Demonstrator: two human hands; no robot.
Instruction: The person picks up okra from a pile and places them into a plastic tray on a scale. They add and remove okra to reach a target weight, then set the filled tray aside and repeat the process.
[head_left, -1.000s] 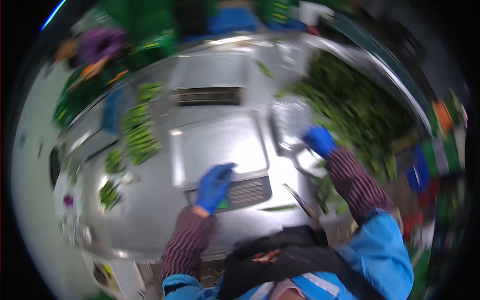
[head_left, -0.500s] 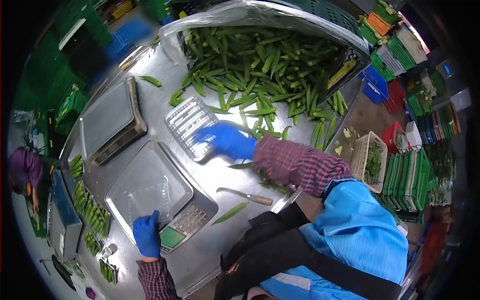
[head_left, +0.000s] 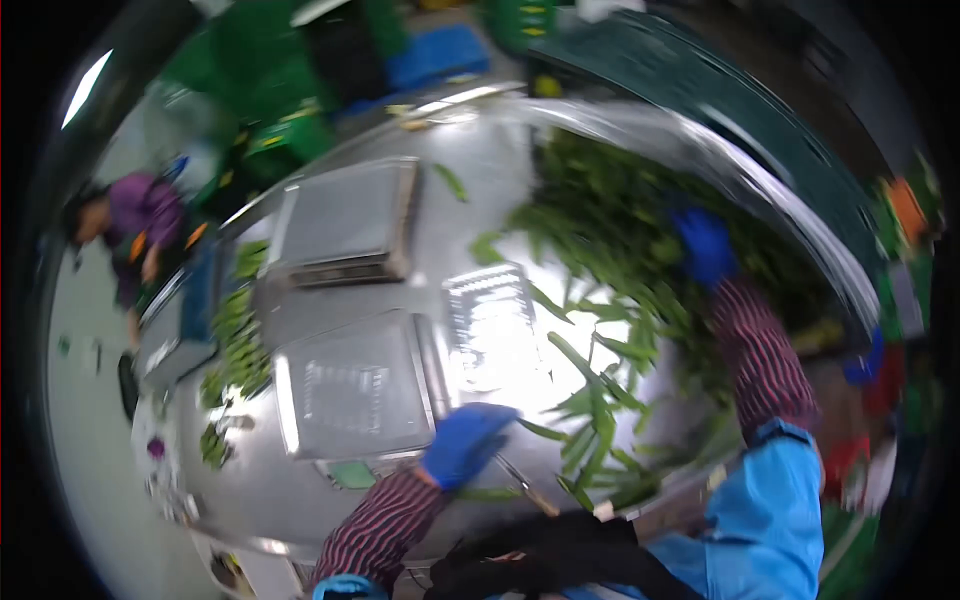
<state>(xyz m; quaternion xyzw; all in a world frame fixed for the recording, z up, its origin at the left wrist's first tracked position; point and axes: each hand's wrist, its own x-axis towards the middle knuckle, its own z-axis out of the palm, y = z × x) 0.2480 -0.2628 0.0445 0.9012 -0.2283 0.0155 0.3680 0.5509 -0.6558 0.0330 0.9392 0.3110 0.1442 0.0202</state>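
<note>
The steel desk (head_left: 300, 480) is carrying everything under both hands, and the whole view is smearing with motion. A big heap of okra pods (head_left: 610, 210) is lying around and beneath the right hand (head_left: 705, 245), with loose pods trailing back towards the left hand (head_left: 465, 443). The right hand, in a blue glove, is reaching deep into that heap; the blur is hiding whether its fingers are spread or closing on pods. A weighing scale (head_left: 350, 390) is sitting just left of the left hand, and a second scale (head_left: 345, 225) is standing farther off beyond it. A clear ribbed plastic tray (head_left: 490, 315) is lying between the two hands. A knife (head_left: 525, 485) is lying just right of the left hand. The left hand, also gloved blue, is resting at the nearer scale's corner, its grip too blurred to tell.
</note>
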